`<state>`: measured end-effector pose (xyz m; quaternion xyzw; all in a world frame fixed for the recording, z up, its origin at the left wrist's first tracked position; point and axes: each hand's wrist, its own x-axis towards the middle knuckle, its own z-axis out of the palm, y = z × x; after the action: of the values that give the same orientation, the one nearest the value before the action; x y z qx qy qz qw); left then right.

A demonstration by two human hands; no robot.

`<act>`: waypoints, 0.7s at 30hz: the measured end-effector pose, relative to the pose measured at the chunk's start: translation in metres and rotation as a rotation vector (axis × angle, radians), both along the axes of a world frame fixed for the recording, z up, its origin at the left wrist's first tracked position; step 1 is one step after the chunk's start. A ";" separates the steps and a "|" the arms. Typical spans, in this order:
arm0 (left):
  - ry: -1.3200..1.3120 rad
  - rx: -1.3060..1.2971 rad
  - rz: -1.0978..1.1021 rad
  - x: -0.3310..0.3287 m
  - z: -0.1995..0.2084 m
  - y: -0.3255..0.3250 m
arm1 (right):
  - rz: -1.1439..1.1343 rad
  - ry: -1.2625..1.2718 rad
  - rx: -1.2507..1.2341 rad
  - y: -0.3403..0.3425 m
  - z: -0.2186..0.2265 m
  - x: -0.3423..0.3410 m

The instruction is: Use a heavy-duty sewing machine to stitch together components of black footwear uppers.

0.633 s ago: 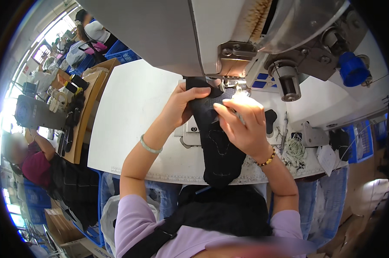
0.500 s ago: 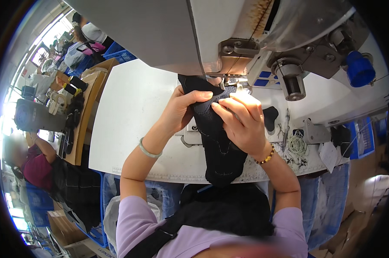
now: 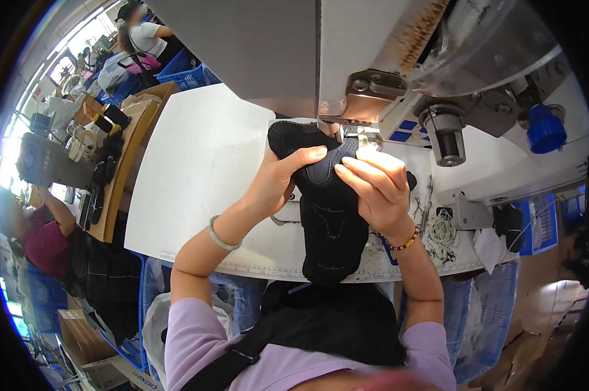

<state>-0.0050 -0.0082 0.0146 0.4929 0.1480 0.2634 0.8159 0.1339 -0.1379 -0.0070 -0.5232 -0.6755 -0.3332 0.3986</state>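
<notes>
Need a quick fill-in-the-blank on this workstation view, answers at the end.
1. The left hand and right hand hold the black stitched fabric piece at the off-white ____ machine.
2. The pale green round bangle circles the person's ____ wrist.
3. On the smooth white table, the coil of pale cord lies to the ____ of the fabric.

Missing words: sewing; left; right.

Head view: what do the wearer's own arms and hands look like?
Left hand and right hand ungloved. Short, plain lilac sleeves. Pale green bangle on the left forearm; dark beaded bracelet with gold-coloured piece at the right wrist.
</notes>
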 end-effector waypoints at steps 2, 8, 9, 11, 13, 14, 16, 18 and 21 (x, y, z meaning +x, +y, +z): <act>-0.008 -0.013 0.006 -0.001 0.000 -0.005 | 0.020 0.009 -0.012 -0.002 -0.001 0.004; -0.031 0.190 0.127 0.001 -0.008 -0.028 | 0.141 0.140 -0.055 -0.009 0.005 0.024; -0.071 0.251 0.155 0.005 -0.007 -0.034 | 0.180 0.210 -0.078 -0.010 0.005 0.028; -0.042 0.306 0.169 0.006 -0.002 -0.041 | 0.225 0.307 -0.091 -0.010 0.007 0.033; -0.018 0.354 0.183 0.006 -0.004 -0.043 | 0.308 0.438 -0.133 -0.010 0.006 0.036; -0.001 0.402 0.195 0.006 -0.005 -0.043 | 0.311 0.451 -0.140 -0.010 0.006 0.035; -0.001 0.412 0.204 0.009 -0.004 -0.045 | 0.315 0.465 -0.147 -0.011 0.007 0.038; 0.002 0.425 0.215 0.009 -0.004 -0.045 | 0.322 0.479 -0.152 -0.011 0.004 0.040; 0.012 0.466 0.225 0.009 -0.002 -0.044 | 0.295 0.495 -0.190 -0.013 0.001 0.041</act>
<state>0.0043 -0.0527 0.0126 0.6496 0.1420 0.3764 0.6451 0.1753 -0.1506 -0.0062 -0.5198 -0.6546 -0.0693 0.5445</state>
